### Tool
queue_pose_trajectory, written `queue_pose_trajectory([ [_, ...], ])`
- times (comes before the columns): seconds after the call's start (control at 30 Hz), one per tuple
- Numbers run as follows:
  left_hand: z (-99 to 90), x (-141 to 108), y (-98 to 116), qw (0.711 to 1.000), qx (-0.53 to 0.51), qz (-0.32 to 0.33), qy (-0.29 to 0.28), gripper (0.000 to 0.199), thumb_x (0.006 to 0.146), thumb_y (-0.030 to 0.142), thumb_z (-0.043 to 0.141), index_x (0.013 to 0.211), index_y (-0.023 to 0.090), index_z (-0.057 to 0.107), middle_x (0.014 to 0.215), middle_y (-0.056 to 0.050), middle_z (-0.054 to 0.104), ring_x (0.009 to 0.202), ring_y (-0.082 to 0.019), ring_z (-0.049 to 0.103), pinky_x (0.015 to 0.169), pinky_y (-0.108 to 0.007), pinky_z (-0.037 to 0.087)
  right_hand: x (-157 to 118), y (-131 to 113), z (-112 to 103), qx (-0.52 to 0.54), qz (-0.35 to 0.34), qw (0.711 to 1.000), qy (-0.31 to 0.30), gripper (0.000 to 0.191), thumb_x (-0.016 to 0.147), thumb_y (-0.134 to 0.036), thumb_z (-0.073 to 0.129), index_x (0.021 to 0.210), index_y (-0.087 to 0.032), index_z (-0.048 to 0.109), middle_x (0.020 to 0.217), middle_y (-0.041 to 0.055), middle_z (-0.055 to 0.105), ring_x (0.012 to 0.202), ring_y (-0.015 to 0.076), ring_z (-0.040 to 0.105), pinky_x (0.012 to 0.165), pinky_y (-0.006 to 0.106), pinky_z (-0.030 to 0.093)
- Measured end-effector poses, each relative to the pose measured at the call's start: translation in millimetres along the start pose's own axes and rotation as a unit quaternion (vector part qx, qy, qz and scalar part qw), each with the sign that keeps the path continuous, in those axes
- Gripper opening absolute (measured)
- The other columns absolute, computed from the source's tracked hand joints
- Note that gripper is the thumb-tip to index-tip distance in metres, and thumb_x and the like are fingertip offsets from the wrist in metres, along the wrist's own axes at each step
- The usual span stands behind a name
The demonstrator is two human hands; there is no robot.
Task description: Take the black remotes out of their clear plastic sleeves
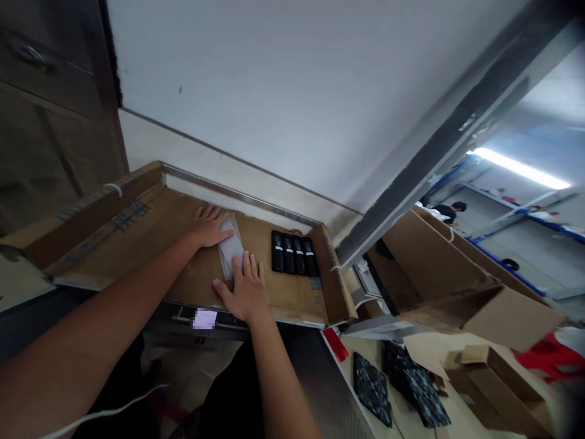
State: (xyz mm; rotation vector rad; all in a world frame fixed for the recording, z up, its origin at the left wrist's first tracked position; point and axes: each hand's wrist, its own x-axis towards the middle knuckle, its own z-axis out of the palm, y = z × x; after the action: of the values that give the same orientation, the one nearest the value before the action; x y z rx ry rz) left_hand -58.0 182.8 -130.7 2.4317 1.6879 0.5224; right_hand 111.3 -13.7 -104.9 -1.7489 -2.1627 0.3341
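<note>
A thin, translucent plastic bag (232,249) lies on the cardboard-lined work surface (192,283). My left hand (211,228) rests at its upper left part with fingers spread. At the lower right end, my right hand (247,289) touches the bag with its fingers apart. To the right of the bag, several black tube-like items (294,253) with white bands sit side by side in a row. What kind of item they are cannot be made out.
Low cardboard walls (338,274) edge the surface at its sides. A large open carton (439,268) stands on the right. Below it are dark patterned packages (372,387) and another open box (498,384). A white cable (105,413) hangs at the lower left. Farther off is a person (450,211).
</note>
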Motion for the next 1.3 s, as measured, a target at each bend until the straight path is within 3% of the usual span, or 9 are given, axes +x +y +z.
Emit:
queue_pose_trajectory([
  [0.1,0.2,-5,-7,0.998,-0.018,-0.037,0.037,0.078,0.093,0.066,0.043,0.156,0.019,0.043,0.166,-0.019,0.029,0.154,-0.042,0.022,0.122,-0.065,0.014,-14,0,-1,0.009,0.003,1.0,0.015,0.086,0.095,-0.068,0.051,0.16,-0.013,0.037,0.169,0.0199,0.02,0.158,0.0381,0.014,0.126,0.06,0.01],
  [0.2,-3.4,-11,-16,0.987,-0.068,-0.07,0.127,0.067,0.096,0.053,0.041,0.148,0.012,0.051,0.162,-0.023,0.037,0.152,-0.041,0.029,0.123,-0.06,0.022,-27,4,-3,0.031,0.017,0.998,0.05,0.088,0.096,-0.065,0.053,0.163,-0.013,0.029,0.169,0.0195,0.018,0.159,0.0379,0.013,0.126,0.06,0.016],
  [0.3,-10.3,-21,-24,0.96,-0.136,-0.079,0.23,0.051,0.096,0.042,0.039,0.128,0.01,0.063,0.139,-0.023,0.06,0.135,-0.035,0.051,0.116,-0.049,0.037,-36,9,-5,0.067,0.022,0.995,0.07,0.082,0.099,-0.059,0.05,0.163,-0.012,0.028,0.17,0.0188,0.018,0.159,0.0354,0.014,0.126,0.057,0.021],
  [0.37,-14.9,-31,-27,0.947,-0.165,-0.089,0.261,0.041,0.094,0.042,0.04,0.11,0.015,0.067,0.115,-0.018,0.069,0.114,-0.031,0.063,0.105,-0.044,0.045,-39,11,-6,0.092,0.022,0.992,0.086,0.075,0.101,-0.052,0.05,0.161,-0.011,0.033,0.169,0.0183,0.021,0.158,0.0336,0.018,0.126,0.054,0.024],
  [0.53,-20.5,-52,-30,0.946,-0.237,-0.104,0.193,0.033,0.091,0.047,0.044,0.084,0.021,0.063,0.083,-0.007,0.067,0.077,-0.022,0.061,0.072,-0.032,0.045,-34,21,2,0.15,0.061,0.972,0.169,0.058,0.098,-0.036,0.054,0.149,-0.008,0.05,0.158,0.0209,0.044,0.149,0.0319,0.04,0.123,0.051,0.032],
  [0.67,-20.4,-58,-29,0.946,-0.262,-0.091,0.166,0.036,0.088,0.05,0.046,0.08,0.02,0.064,0.075,-0.004,0.064,0.071,-0.02,0.057,0.066,-0.03,0.039,-20,32,7,0.186,0.104,0.953,0.216,0.048,0.092,-0.024,0.055,0.137,-0.008,0.06,0.14,0.0205,0.062,0.132,0.0299,0.058,0.114,0.046,0.043],
  [0.77,-20.5,-58,-29,0.946,-0.272,-0.081,0.158,0.038,0.088,0.051,0.047,0.079,0.019,0.064,0.074,-0.003,0.063,0.071,-0.019,0.057,0.066,-0.03,0.038,-2,33,5,0.179,0.12,0.949,0.229,0.033,0.092,-0.028,0.057,0.117,-0.009,0.069,0.12,0.0193,0.07,0.114,0.0294,0.065,0.102,0.042,0.049],
  [1.0,-21.5,-59,-30,0.942,-0.284,-0.082,0.159,0.037,0.087,0.05,0.049,0.079,0.018,0.066,0.073,-0.004,0.065,0.071,-0.02,0.058,0.066,-0.03,0.039,42,18,7,0.111,0.19,0.938,0.267,0.029,0.084,-0.042,0.073,0.086,-0.012,0.072,0.094,0.0168,0.071,0.099,0.0315,0.064,0.094,0.039,0.046],
  [1.3,-22.5,-59,-29,0.934,-0.307,-0.084,0.166,0.037,0.086,0.05,0.049,0.079,0.019,0.067,0.076,-0.005,0.067,0.074,-0.021,0.06,0.07,-0.031,0.042,47,19,16,0.067,0.179,0.945,0.266,0.022,0.075,-0.034,0.08,0.076,-0.015,0.069,0.091,0.015,0.069,0.098,0.0307,0.062,0.091,0.038,0.045],
])
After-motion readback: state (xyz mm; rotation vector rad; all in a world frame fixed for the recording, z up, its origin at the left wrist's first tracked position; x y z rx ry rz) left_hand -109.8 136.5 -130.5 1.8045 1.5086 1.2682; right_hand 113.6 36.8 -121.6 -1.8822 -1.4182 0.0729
